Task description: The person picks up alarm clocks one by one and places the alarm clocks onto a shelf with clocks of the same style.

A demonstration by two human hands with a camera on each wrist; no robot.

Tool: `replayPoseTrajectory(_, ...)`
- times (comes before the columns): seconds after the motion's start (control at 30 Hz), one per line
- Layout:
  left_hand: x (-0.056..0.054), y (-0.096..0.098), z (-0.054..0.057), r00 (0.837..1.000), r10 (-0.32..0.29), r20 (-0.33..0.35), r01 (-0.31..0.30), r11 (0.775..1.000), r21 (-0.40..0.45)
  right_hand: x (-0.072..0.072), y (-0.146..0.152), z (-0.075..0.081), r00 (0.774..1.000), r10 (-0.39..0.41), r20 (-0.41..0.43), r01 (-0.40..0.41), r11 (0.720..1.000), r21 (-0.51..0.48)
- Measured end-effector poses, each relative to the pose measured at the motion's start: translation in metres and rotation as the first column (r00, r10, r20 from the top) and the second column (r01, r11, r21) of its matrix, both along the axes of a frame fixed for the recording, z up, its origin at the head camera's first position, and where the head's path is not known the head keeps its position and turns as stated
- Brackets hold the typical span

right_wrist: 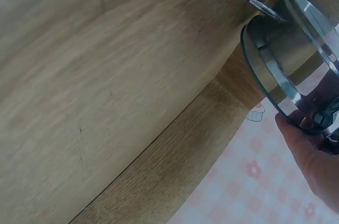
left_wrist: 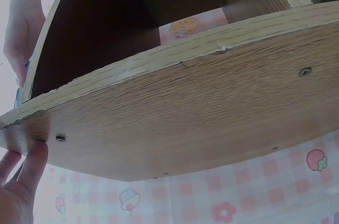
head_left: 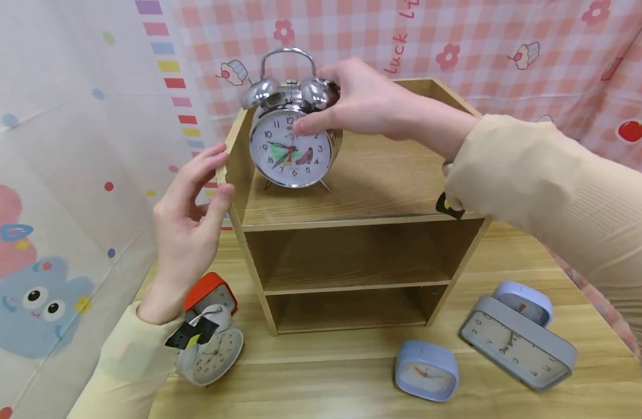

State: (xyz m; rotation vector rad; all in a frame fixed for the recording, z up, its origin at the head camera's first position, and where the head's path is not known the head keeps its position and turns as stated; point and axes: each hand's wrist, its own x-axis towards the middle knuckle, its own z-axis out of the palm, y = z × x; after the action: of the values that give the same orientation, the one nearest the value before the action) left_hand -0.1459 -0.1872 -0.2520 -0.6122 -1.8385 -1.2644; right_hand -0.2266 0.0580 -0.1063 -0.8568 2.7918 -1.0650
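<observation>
My right hand grips a silver twin-bell alarm clock by its upper right side, the thumb lying across the white dial. The clock is upright over the left part of the top board of a small wooden shelf; whether its thin legs bear on the board, I cannot tell. In the right wrist view the metal case shows from the side, the thumb at its rim. My left hand pinches the front edge of the shelf's left side panel. Its fingertips lie against the panel's outer face in the left wrist view.
Left of the shelf stand a red clock and a white round alarm clock. In front at right are a small lilac clock, a grey oblong clock and another lilac clock. Patterned cloth hangs behind.
</observation>
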Motion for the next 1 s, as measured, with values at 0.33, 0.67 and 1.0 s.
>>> replayPoseTrajectory(0.33, 0.0, 0.0, 0.0, 1.0, 0.005, -0.001, -0.005, 1.0, -0.007, -0.012, 0.001, 0.001, 0.994, 0.052, 0.098, -0.05, 0.998, -0.027)
replayPoseTrajectory(0.67, 0.001, 0.001, 0.0, 1.0, 0.003, 0.003, -0.003, 1.0, -0.001, -0.019, 0.0, 0.003, 0.983, 0.116, 0.14, -0.115, 0.993, -0.014)
replayPoseTrajectory(1.0, 0.001, 0.001, -0.001, 1.0, 0.011, 0.006, -0.011, 1.0, 0.002, -0.022, 0.001, 0.005, 0.972, 0.147, 0.182, -0.153, 0.988, 0.017)
